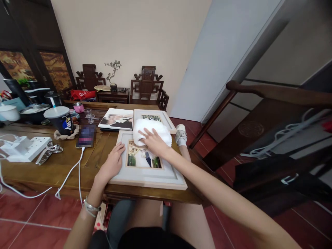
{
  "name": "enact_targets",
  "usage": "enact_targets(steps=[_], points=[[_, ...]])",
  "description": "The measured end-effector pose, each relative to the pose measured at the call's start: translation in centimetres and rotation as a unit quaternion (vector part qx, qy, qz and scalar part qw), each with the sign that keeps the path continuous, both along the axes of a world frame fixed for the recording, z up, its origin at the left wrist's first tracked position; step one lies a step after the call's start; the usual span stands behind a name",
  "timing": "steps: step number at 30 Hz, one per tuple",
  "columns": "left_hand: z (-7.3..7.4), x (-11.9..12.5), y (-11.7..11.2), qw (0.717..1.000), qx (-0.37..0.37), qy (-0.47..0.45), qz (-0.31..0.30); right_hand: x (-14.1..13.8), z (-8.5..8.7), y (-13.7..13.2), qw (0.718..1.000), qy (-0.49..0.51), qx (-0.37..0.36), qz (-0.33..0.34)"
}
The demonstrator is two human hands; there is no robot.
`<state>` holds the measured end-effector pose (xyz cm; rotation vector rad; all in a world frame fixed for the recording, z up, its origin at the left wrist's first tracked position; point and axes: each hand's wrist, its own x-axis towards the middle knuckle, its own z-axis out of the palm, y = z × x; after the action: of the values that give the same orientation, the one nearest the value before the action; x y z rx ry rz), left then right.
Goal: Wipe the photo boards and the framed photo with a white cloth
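Cloth first: the white cloth (152,130) lies bunched on the upper part of the near picture frame (147,177), covering its top edge and reaching onto the second frame (166,121) behind it. I see my right hand (155,141) lying flat on the cloth, fingers spread and straight, palm down, pressing rather than clasping anything. My left hand (113,162) rests on the near frame's left border, fingers loosely bent over the pale mat, not closed around the edge; a silver bracelet (91,207) sits on that wrist. The near frame lies flat at the front edge of the wooden table (52,166), its colour photo showing between my two hands. Left of the second frame lies a flat photo print (116,119). Further left a phone (86,136) lies face up with a white cable (69,173) running off the table's edge, beside a dark cup (62,121) with a white lid. A white power strip (29,146) sits near the table's left end.
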<state>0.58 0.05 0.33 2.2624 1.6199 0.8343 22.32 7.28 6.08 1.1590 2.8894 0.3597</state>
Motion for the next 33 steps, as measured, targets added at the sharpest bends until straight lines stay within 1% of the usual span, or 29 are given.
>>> enact_targets(steps=[1, 3, 6, 10, 13, 15, 17, 19, 21, 25, 28, 30, 31, 33], points=[[0.0, 0.0, 0.0, 1.0, 0.002, 0.001, -0.001, 0.0, 0.0, 0.0, 1.0, -0.01, -0.002, -0.003], [0.0, -0.1, 0.1, 1.0, 0.006, -0.002, -0.002, 0.1, -0.1, -0.7, 0.999, -0.024, -0.021, 0.008], [-0.2, -0.1, 0.1, 1.0, 0.01, -0.013, -0.002, 0.9, 0.3, -3.6, 0.997, -0.014, -0.064, 0.043], [-0.5, -0.1, 0.2, 1.0, 0.018, -0.025, 0.0, 2.4, 1.9, -8.1, 0.985, 0.006, -0.15, 0.088], [-0.5, -0.1, 0.2, 1.0, 0.022, -0.017, 0.004, 3.5, 3.2, -10.7, 0.973, 0.021, -0.205, 0.107], [-0.4, -0.1, 0.1, 1.0, 0.022, -0.004, 0.004, 4.0, 3.7, -11.7, 0.969, 0.037, -0.216, 0.11], [-0.3, -0.1, 0.0, 1.0, 0.023, 0.006, 0.003, 4.4, 3.6, -12.0, 0.97, 0.055, -0.213, 0.104], [-0.1, -0.1, -0.1, 1.0, 0.025, 0.007, 0.003, 4.7, 3.1, -11.3, 0.972, 0.067, -0.203, 0.095], [0.0, -0.1, -0.1, 1.0, 0.026, 0.003, 0.003, 5.0, 2.3, -9.7, 0.978, 0.066, -0.18, 0.082], [0.0, -0.3, -0.1, 1.0, 0.026, 0.001, 0.002, 5.1, 0.7, -4.7, 0.993, 0.049, -0.101, 0.039], [-0.1, -0.6, 0.1, 0.999, 0.032, 0.004, 0.001, 4.9, 0.1, -1.4, 0.997, 0.048, -0.053, 0.023], [-0.2, -0.8, 0.1, 0.999, 0.034, 0.006, 0.004, 4.6, -0.1, -0.3, 0.998, 0.05, -0.034, 0.011], [-0.3, -0.8, 0.2, 0.999, 0.034, 0.007, 0.004, 4.4, -0.1, -0.2, 0.998, 0.047, -0.031, 0.006], [-0.4, -0.9, 0.2, 0.999, 0.035, 0.006, 0.006, 4.2, -0.1, -0.8, 0.999, 0.035, -0.038, 0.003]])
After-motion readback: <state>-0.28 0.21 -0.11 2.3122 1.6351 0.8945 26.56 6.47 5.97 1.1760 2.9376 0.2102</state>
